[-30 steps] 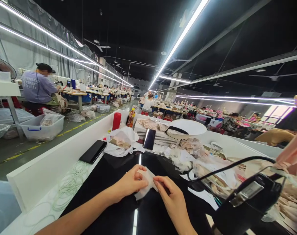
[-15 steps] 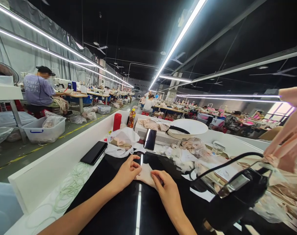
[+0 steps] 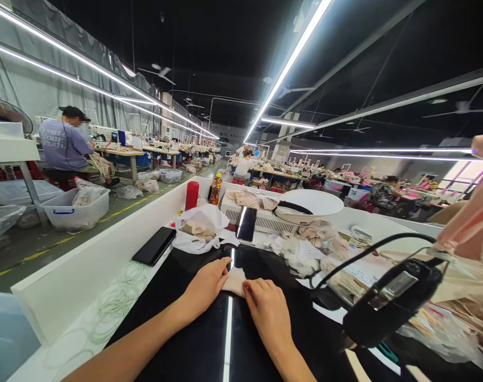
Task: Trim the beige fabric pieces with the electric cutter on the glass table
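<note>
A small pale pink piece of fabric lies low over the glossy black tabletop, between my two hands. My left hand has its fingers closed together at the left edge of the fabric. The right edge is pinched between the thumb and fingers of my right hand. Beyond the hands, a phone leans upright against a white slotted box. A white plastic bag with beige fabric inside sits just past my left hand.
A black tablet-like slab and pale green cord loops lie along the left. A black machine with a cable stands at the right, near heaped fabric and plastic. A red bottle stands behind. Co-workers sit farther off.
My left fingers, spread half a second ago, have drawn together at the fabric's edge. My right fingers have also closed in more. The view has shifted slightly.
</note>
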Action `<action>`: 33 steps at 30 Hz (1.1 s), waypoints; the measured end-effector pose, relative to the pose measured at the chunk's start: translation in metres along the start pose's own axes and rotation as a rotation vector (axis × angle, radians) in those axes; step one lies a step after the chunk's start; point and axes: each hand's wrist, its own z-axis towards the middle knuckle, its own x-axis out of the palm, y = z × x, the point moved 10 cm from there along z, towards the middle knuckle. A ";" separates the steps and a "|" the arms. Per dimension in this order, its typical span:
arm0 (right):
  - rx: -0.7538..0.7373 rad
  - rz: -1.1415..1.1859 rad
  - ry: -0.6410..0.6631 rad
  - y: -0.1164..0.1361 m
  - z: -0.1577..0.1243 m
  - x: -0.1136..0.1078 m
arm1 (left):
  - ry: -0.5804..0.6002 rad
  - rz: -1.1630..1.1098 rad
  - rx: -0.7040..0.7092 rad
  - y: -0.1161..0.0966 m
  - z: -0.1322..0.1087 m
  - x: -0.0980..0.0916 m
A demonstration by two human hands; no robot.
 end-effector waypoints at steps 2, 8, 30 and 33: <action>-0.005 -0.021 -0.003 0.001 -0.001 0.001 | 0.004 0.039 0.007 0.002 0.000 0.003; -0.024 -0.020 -0.042 0.003 -0.001 -0.002 | -0.022 0.122 0.045 0.000 -0.004 0.003; 0.291 -0.003 0.008 -0.074 -0.191 -0.162 | -0.054 0.172 0.471 -0.065 -0.026 -0.002; 0.276 -0.081 -0.035 -0.080 -0.195 -0.173 | 0.043 0.195 0.610 -0.101 -0.041 0.015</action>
